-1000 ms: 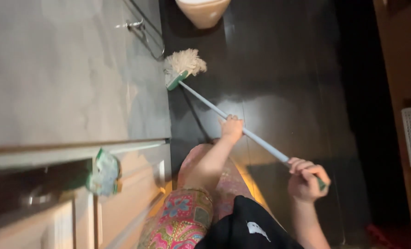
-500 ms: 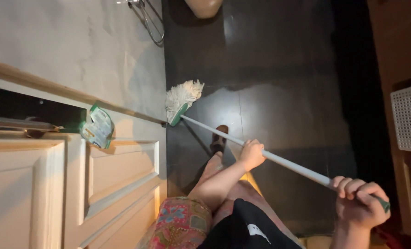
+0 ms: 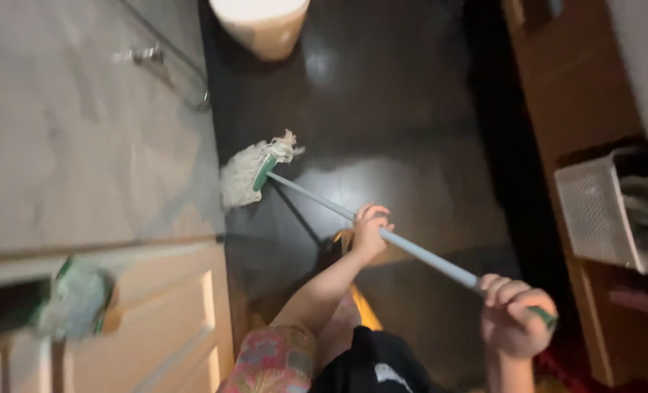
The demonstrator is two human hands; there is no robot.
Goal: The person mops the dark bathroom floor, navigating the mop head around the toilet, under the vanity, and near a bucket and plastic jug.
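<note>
My mop head (image 3: 245,172) is cream-white string on a green clamp, and its handle (image 3: 382,235) is pale blue with a green tip. The floor (image 3: 411,131) is glossy black; my sleeve (image 3: 277,360), near left, is pink with a multicoloured floral pattern.

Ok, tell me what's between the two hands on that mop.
Only a bare stretch of the light blue mop handle runs between the left hand and the right hand, over dark glossy floor, in the head view.

Dim, motion-blurred view, soft glare on the dark floor (image 3: 382,182), murky right edge.
</note>
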